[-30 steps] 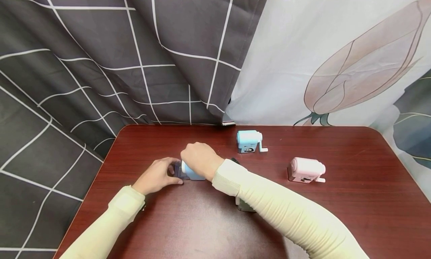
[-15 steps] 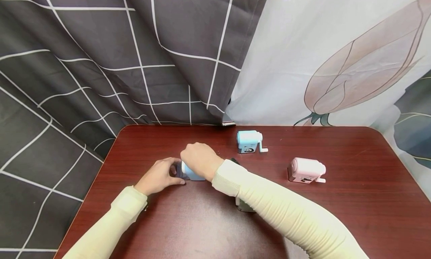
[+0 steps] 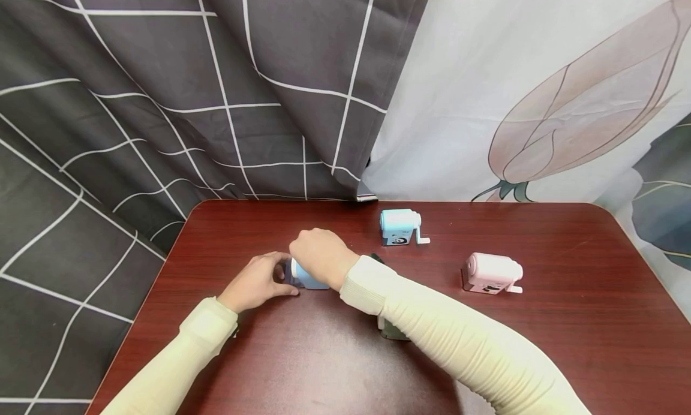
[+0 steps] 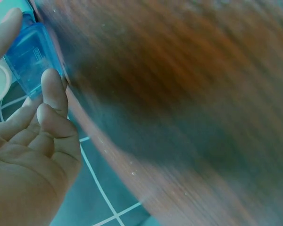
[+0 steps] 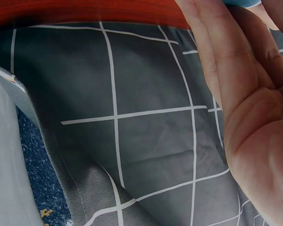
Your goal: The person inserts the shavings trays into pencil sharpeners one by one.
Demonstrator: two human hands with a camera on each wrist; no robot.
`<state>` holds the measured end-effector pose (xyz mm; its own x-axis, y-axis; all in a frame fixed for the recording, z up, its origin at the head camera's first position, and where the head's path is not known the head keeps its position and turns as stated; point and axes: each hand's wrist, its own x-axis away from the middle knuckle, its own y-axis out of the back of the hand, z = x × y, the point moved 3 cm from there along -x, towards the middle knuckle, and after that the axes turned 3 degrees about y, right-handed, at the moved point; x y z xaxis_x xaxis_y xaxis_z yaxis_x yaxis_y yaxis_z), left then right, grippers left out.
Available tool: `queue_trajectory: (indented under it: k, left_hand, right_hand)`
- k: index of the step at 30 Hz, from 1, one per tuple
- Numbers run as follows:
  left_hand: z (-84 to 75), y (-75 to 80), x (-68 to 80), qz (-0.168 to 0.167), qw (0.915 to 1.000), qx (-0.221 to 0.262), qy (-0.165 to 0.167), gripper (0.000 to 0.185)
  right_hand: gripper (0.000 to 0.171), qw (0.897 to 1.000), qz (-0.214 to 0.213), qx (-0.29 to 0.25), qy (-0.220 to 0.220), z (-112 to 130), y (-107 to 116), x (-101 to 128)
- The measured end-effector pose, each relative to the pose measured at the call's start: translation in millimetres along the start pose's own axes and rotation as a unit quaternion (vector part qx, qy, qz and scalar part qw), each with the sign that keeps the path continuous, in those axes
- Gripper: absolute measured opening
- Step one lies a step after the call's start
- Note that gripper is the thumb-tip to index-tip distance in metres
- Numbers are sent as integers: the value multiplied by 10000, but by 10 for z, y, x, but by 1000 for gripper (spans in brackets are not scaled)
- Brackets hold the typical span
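Observation:
In the head view, a blue pencil sharpener (image 3: 310,279) stands on the left part of the table. My right hand (image 3: 322,256) grips it from above and hides most of it. At its left end sits a see-through blue drawer (image 4: 32,59), which my left hand (image 3: 255,284) holds between thumb and fingers. The left wrist view shows the thumb (image 4: 4,35) on one side of the drawer and a fingertip at its lower edge. In the right wrist view, my curled fingers cover nearly all of the sharpener, leaving only a sliver of blue at the top.
A light-blue crank sharpener (image 3: 398,227) with a panda print stands at the back. Farther right is a pink one (image 3: 490,273). A dark green-grey object (image 3: 394,329) is partly hidden under my right forearm. Curtains (image 3: 259,103) hang behind the table (image 3: 572,343).
My left hand has shifted slightly right with the clear drawer, and less of the drawer shows outside the sharpener. The right hand holds still.

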<state>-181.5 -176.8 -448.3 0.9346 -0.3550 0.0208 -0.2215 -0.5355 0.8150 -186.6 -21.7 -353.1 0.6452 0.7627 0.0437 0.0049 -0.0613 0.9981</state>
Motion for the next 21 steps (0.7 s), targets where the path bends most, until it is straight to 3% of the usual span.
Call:
queue_trajectory:
  k: [21]
  left_hand:
    - [-17, -41, -45, -16, 9999, 103, -92, 55]
  right_hand:
    - [9, 10000, -88, -36, 25, -8, -10, 1]
